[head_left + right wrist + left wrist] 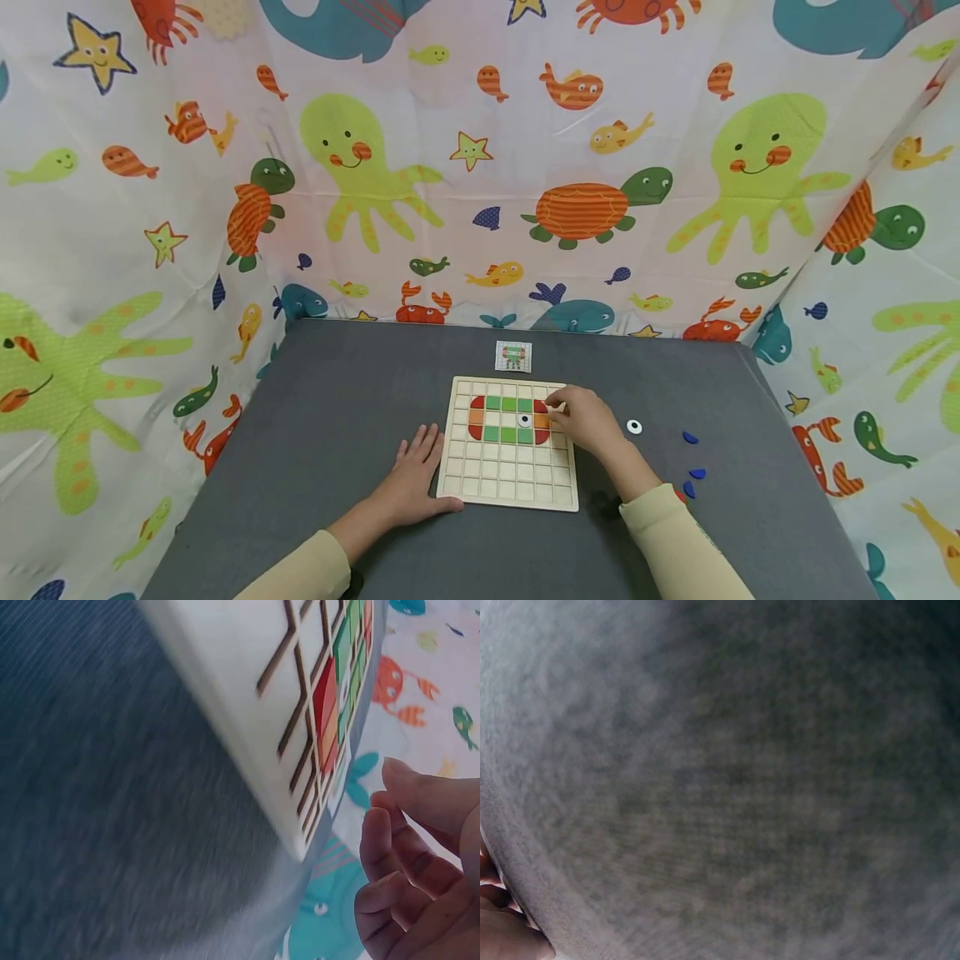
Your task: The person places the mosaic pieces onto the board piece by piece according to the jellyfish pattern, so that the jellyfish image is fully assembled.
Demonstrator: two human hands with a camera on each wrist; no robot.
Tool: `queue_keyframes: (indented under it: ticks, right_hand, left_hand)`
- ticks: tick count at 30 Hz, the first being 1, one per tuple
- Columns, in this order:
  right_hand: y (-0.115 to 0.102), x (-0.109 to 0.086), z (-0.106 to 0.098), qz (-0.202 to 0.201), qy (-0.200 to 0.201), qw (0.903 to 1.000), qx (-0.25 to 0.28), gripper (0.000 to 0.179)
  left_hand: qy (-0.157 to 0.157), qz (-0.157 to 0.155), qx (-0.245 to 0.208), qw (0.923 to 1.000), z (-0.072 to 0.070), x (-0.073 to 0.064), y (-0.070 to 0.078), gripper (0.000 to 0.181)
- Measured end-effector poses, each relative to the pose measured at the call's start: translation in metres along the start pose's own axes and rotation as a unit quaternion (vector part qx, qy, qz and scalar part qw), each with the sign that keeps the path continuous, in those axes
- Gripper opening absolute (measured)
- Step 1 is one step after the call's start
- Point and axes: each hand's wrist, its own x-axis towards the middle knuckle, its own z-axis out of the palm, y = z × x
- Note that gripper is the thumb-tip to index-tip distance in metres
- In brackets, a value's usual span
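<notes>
A pale wooden grid board [507,483] lies on the table, its upper cells bearing green squares [508,435], orange squares [477,416], red rounded corner pieces [476,432] and one white-and-black eye disc [524,421]. My left hand [411,479] lies flat with fingers spread at the board's left side, thumb by its lower left corner. Over the board's right edge, my right hand [585,419] has its fingertips near the upper right red piece. In the right wrist view its fingers [376,832] are loosely bent, with nothing visible between them and the thumb.
A small picture card [513,357] lies behind the board. To the right are another eye disc [634,427], several blue half-round pieces [690,437] and a red piece [680,495] partly behind the right sleeve. A sea-animal cloth [450,183] hangs around the grey table [337,400].
</notes>
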Motion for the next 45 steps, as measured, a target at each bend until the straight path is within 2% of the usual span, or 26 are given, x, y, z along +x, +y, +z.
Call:
queue_keyframes:
  ticks: [9,15,23,27,30,37,45]
  right_hand:
    - [0.025,-0.021,-0.022,0.037,0.024,0.999,-0.007,0.024]
    - [0.05,-0.032,-0.03,0.054,0.035,0.9978,-0.016,0.026]
    - [0.09,-0.042,-0.036,0.078,0.036,0.9961,-0.018,0.041]
    - [0.105,-0.047,-0.039,0.097,0.018,0.9952,-0.003,0.045]
    - [0.111,-0.05,-0.039,0.102,0.007,0.9947,0.006,0.04]
    - [0.114,-0.05,-0.038,0.086,0.015,0.9961,0.011,0.025]
    - [0.116,-0.052,-0.041,0.1,0.005,0.9949,0.016,0.024]
  left_hand:
    - [-0.001,0.001,-0.005,1.0,0.0,-0.002,0.001,0.119]
    - [-0.002,-0.003,-0.005,1.0,-0.001,-0.003,0.002,0.119]
    - [-0.002,-0.001,-0.005,1.0,-0.001,-0.003,0.0,0.119]
    - [0.001,0.003,-0.003,1.0,-0.001,-0.003,0.0,0.119]
    - [0.003,0.004,-0.004,1.0,0.0,-0.002,-0.001,0.119]
    - [0.003,0.001,0.002,1.0,0.001,-0.002,-0.002,0.12]
    - [0.001,0.003,-0.001,1.0,-0.001,-0.002,0.0,0.119]
